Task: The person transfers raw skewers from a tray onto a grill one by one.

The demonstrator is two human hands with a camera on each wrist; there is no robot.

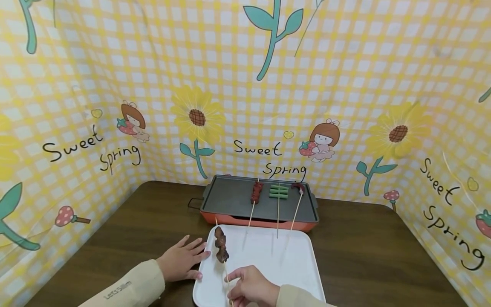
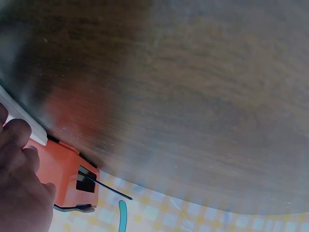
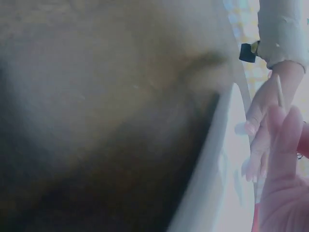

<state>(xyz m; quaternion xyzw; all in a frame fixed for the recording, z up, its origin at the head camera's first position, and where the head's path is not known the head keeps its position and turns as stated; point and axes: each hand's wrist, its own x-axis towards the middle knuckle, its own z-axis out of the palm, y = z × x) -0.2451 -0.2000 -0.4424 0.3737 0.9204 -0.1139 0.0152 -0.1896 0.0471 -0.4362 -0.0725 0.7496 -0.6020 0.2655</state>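
Note:
My right hand (image 1: 245,286) pinches the lower end of a wooden skewer with dark brown meat (image 1: 221,250) on it, held over the left part of a white tray (image 1: 291,264). In the right wrist view the thin stick (image 3: 279,92) shows above my right fingers (image 3: 285,140). My left hand (image 1: 184,259) lies flat on the table with straight fingers touching the tray's left edge. On the grey griddle (image 1: 230,198) lie three skewers: red meat (image 1: 256,192), green vegetable (image 1: 278,190) and a dark red piece (image 1: 297,186). Their sticks reach over the tray.
The griddle has an orange base (image 2: 63,169) and a black handle (image 1: 193,203). The brown wooden table (image 1: 126,230) is walled on three sides by a yellow checked backdrop (image 1: 345,85). Bare table lies left and right of the tray.

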